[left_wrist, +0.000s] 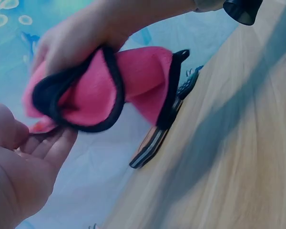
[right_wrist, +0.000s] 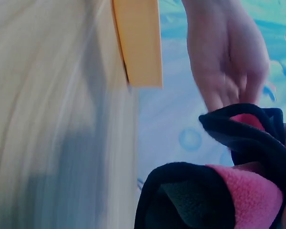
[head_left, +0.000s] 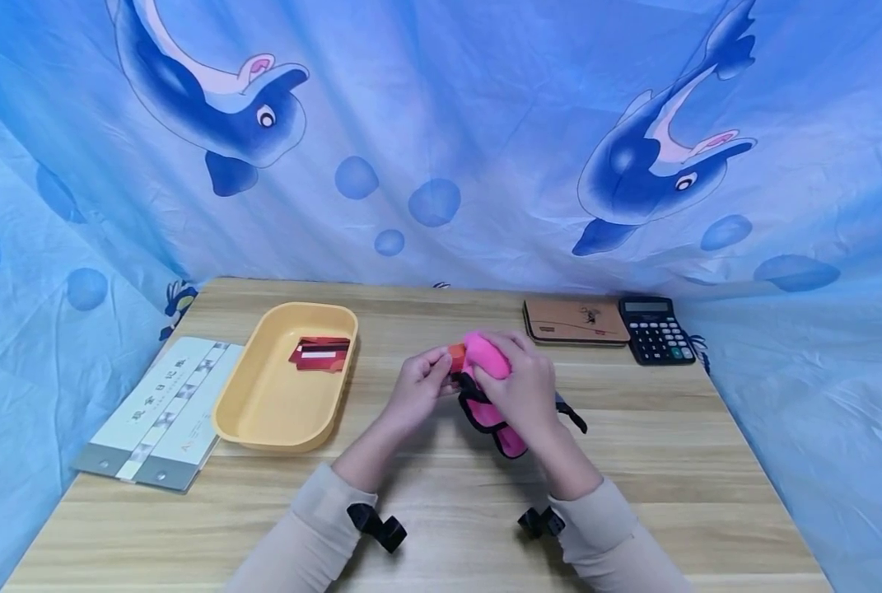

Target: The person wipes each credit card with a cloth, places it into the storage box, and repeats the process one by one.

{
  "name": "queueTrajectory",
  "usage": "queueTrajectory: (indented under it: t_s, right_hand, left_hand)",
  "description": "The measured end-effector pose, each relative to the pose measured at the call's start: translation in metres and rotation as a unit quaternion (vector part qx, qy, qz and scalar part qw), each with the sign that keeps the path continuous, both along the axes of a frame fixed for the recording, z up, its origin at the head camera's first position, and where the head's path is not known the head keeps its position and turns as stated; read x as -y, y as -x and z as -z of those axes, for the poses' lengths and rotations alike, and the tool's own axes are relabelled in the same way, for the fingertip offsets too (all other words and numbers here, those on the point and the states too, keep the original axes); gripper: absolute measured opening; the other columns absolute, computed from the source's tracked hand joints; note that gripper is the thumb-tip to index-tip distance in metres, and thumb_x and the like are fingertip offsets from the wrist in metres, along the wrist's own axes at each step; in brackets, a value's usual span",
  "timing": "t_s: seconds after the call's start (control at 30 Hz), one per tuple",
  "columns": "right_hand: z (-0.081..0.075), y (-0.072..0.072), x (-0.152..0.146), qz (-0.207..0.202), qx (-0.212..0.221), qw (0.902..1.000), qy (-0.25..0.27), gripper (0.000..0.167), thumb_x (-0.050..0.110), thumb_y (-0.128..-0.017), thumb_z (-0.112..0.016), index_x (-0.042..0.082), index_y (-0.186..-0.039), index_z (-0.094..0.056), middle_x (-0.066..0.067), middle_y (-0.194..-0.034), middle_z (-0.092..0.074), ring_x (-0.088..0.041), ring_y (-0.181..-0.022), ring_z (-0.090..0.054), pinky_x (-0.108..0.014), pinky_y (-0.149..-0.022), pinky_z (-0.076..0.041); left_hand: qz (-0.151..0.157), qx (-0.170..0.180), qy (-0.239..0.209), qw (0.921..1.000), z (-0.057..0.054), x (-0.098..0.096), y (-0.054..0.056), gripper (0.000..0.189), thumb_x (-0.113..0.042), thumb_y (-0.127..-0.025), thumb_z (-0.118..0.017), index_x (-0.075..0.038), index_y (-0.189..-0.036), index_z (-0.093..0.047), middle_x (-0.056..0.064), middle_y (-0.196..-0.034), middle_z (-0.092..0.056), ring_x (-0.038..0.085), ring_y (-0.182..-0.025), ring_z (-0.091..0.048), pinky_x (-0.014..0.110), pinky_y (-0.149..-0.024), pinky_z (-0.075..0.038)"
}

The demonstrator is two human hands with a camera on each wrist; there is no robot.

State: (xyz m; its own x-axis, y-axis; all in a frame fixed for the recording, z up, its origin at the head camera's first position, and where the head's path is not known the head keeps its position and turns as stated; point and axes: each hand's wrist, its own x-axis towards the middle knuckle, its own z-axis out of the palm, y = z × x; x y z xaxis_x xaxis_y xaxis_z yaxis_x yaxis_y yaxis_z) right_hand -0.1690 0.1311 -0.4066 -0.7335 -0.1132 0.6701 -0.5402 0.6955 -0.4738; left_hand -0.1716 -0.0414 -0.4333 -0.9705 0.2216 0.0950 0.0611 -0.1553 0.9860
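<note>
Over the middle of the table, my right hand (head_left: 522,391) grips a pink fabric item (head_left: 487,358) with black edging. Its soft, folded body hangs down with loops of the dark trim, as the left wrist view shows. Beside it, my left hand (head_left: 414,385) pinches a small orange-red flat piece (head_left: 456,356) between thumb and fingers, at the pink fabric's left side. Much of that piece is hidden, and I cannot tell how far it sits inside the fabric. To the left, several red cards (head_left: 322,354) lie in a yellow plastic tray (head_left: 270,408).
A white and grey booklet (head_left: 170,403) lies left of the tray. At the back right, a brown wallet (head_left: 576,321) rests beside a black calculator (head_left: 655,336). A blue curtain (head_left: 441,123) with dolphins hangs behind the wooden table (head_left: 441,543).
</note>
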Motion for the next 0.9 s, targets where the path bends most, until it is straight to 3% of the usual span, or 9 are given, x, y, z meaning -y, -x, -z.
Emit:
queueTrajectory:
  t_s: [0.17,0.33,0.47,0.53,0.63,0.7,0.9]
  right_hand:
    - [0.000,0.005,-0.016,0.024,-0.004,0.9997,0.007,0.041,0.010,-0.072,-0.091,0.008,-0.111,-0.077,-0.012,-0.100,-0.071,-0.030,-0.077,-0.068,-0.043,-0.059,-0.056]
    - [-0.001,0.002,-0.011,0.008,-0.011,0.9999,0.008,0.041,0.008,-0.072,-0.088,0.006,-0.111,-0.077,-0.013,-0.101,-0.071,-0.030,-0.077,-0.068,-0.042,-0.058,-0.058]
    - [-0.002,-0.004,0.001,-0.014,-0.012,0.9996,0.020,0.039,0.007,-0.072,-0.086,0.004,-0.109,-0.077,-0.013,-0.101,-0.072,-0.030,-0.080,-0.068,-0.040,-0.059,-0.057]
    - [-0.002,-0.006,0.006,-0.020,-0.014,0.9994,0.024,0.038,0.009,-0.072,-0.087,0.004,-0.109,-0.077,-0.012,-0.100,-0.072,-0.029,-0.082,-0.068,-0.040,-0.059,-0.056]
    - [-0.003,-0.008,0.009,-0.023,-0.014,0.9995,0.016,0.038,0.010,-0.072,-0.088,0.005,-0.108,-0.077,-0.011,-0.100,-0.072,-0.029,-0.081,-0.068,-0.041,-0.059,-0.055]
    - [-0.002,-0.008,0.007,-0.020,-0.009,0.9997,0.008,0.039,0.011,-0.073,-0.089,0.006,-0.109,-0.077,-0.010,-0.100,-0.072,-0.029,-0.081,-0.068,-0.041,-0.061,-0.056]
    - [0.002,-0.003,-0.011,0.017,0.012,0.9998,-0.001,0.039,0.010,-0.073,-0.089,0.009,-0.110,-0.077,-0.011,-0.100,-0.071,-0.029,-0.075,-0.066,-0.041,-0.057,-0.053]
  left_hand:
    - [0.012,0.006,-0.027,0.9996,-0.003,0.006,-0.001,0.033,-0.007,-0.108,-0.044,0.015,-0.131,-0.056,0.035,-0.121,-0.063,0.037,-0.100,-0.072,0.037,-0.088,-0.060]
    - [0.032,-0.004,-0.056,0.9979,-0.001,0.001,0.000,0.035,-0.006,-0.108,-0.045,0.019,-0.132,-0.053,0.036,-0.124,-0.061,0.021,-0.099,-0.072,0.039,-0.091,-0.059]
    - [0.021,0.011,-0.064,0.9976,0.004,-0.009,-0.001,0.034,-0.007,-0.107,-0.046,0.017,-0.127,-0.058,0.018,-0.106,-0.071,0.008,-0.087,-0.068,0.027,-0.081,-0.061]
    - [0.015,0.025,-0.068,0.9972,0.006,-0.012,-0.001,0.034,-0.011,-0.107,-0.047,0.015,-0.124,-0.061,0.007,-0.094,-0.070,0.007,-0.079,-0.065,0.022,-0.073,-0.058]
    - [0.013,0.032,-0.071,0.9969,0.008,-0.014,-0.001,0.034,-0.013,-0.107,-0.048,0.015,-0.120,-0.063,0.001,-0.085,-0.066,0.008,-0.075,-0.062,0.020,-0.070,-0.055]
    - [0.006,0.026,-0.067,0.9974,0.009,-0.012,-0.001,0.033,-0.011,-0.107,-0.049,0.016,-0.119,-0.062,0.004,-0.089,-0.068,0.008,-0.078,-0.064,0.023,-0.075,-0.058]
    - [0.000,-0.003,-0.061,0.9981,0.006,-0.001,-0.002,0.035,-0.009,-0.108,-0.045,0.019,-0.125,-0.059,0.030,-0.115,-0.068,0.021,-0.095,-0.073,0.040,-0.090,-0.060]
